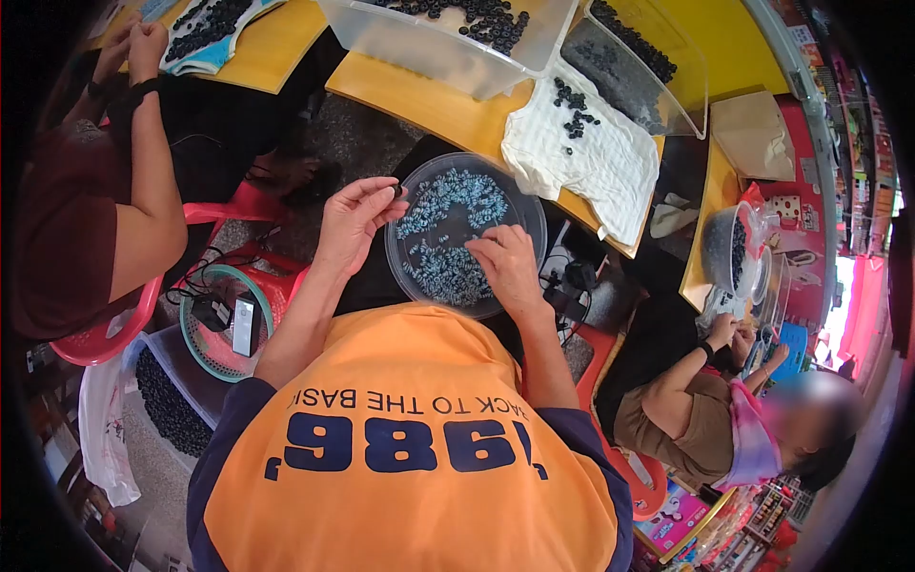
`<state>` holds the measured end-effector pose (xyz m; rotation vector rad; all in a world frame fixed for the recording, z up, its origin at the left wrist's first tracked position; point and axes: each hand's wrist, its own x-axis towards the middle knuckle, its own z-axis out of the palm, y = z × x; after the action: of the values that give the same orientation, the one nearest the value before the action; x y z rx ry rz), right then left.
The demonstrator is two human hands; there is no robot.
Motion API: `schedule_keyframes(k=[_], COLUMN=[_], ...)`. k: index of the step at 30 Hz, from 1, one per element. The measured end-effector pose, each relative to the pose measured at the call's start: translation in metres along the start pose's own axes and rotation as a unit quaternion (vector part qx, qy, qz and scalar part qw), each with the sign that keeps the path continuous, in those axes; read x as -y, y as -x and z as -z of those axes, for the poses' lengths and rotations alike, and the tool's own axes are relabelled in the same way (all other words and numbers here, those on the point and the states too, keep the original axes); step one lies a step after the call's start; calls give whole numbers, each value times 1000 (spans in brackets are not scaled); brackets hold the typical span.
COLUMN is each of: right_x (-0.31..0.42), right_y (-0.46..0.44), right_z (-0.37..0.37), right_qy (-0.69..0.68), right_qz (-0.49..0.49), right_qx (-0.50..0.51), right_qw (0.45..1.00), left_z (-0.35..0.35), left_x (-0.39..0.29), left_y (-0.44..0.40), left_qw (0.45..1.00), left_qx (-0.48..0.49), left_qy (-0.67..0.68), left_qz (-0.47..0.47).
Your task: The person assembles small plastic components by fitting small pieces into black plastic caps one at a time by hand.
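Observation:
In the head view a small black round piece (396, 191) is pinched between the thumb and fingertips of my left hand (355, 221), held over the left rim of a round clear tub (536, 205). Many small pale-blue, metallic-looking pieces (448, 272) lie spread over the tub's floor, with a bare dark patch in the middle. Inside the tub's right side, my right hand (508, 265) reaches down with its fingers drawn together at the pieces. Whatever lies between those fingertips is too small to make out.
Ahead, a yellow table (410, 100) bears a clear bin (419, 48) of black round parts and a white cloth (581, 162) with several more. A teal basket (214, 353) and a bin of black parts (172, 405) stand left. Co-workers sit left and right.

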<state>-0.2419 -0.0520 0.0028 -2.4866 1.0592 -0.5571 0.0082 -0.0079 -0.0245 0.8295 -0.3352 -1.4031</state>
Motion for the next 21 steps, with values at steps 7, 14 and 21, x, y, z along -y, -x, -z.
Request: schedule_keyframes(k=[7, 14, 21], right_x=[-1, 0, 13], right_y=[-13, -11, -13], right_z=[-14, -16, -21], right_qy=[34, 0, -10], right_qz=[-12, -9, 8], right_qx=[-6, -53, 6], right_qw=[999, 999, 1000], left_z=[-1, -2, -3], left_x=[1, 0, 0], left_y=[0, -1, -1], left_qw=[1000, 1000, 1000], left_qx=[6, -2, 7], left_qy=[6, 10, 4], left_qz=[5, 9, 6])
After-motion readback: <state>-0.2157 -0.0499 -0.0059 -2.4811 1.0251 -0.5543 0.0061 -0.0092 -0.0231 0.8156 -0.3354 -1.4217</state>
